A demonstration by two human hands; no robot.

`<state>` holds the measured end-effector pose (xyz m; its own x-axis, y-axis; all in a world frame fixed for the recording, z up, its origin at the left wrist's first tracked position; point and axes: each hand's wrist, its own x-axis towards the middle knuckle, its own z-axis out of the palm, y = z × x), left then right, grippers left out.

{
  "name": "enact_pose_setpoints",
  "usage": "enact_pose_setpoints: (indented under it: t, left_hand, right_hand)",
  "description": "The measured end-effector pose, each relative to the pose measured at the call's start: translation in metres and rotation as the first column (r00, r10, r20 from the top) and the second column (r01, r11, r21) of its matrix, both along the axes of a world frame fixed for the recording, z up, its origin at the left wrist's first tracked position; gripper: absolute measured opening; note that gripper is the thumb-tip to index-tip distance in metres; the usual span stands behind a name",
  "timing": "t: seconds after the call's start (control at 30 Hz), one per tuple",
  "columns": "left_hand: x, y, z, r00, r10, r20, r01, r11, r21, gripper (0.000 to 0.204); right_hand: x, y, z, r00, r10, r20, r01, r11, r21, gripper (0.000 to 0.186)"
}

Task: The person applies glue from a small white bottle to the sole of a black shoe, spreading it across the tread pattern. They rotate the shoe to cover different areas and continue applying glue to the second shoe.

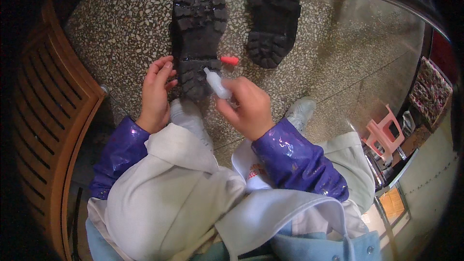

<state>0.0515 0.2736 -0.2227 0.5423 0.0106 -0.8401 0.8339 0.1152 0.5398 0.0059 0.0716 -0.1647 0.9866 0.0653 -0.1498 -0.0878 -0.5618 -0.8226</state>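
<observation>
Floor [130,24]: speckled stone. Slatted wooden bench [46,111] at left. Left sole [199,14] and right sole [275,12]: black, lugged, tread up, side by side with a gap. Left sole looks wet in spots. Left hand [157,92] at left sole's heel edge, fingers loose, nothing grasped; can't tell if fingertips touch. Right hand [249,106] pinches white bottle [218,85] between thumb and fingers, tilted, nozzle over left sole's heel. Red cap [229,60] just right of that sole.
</observation>
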Motion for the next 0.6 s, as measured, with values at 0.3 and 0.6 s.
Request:
enact_pose_setpoints:
  t: [0.3, 0.6]
  left_hand:
    - [-0.002, 0.001, -0.003, 0.999, -0.034, -0.032, 0.034, 0.999, -0.003, 0.029]
    - [-0.007, -0.001, -0.004, 0.994, -0.047, -0.094, 0.046, 0.999, -0.011, 0.036]
  right_hand:
    - [0.001, -0.002, -0.001, 0.992, 0.079, 0.099, -0.073, 0.996, -0.059, 0.032]
    - [0.007, 0.002, -0.005, 0.985, 0.113, 0.13, -0.106, 0.993, -0.06, 0.033]
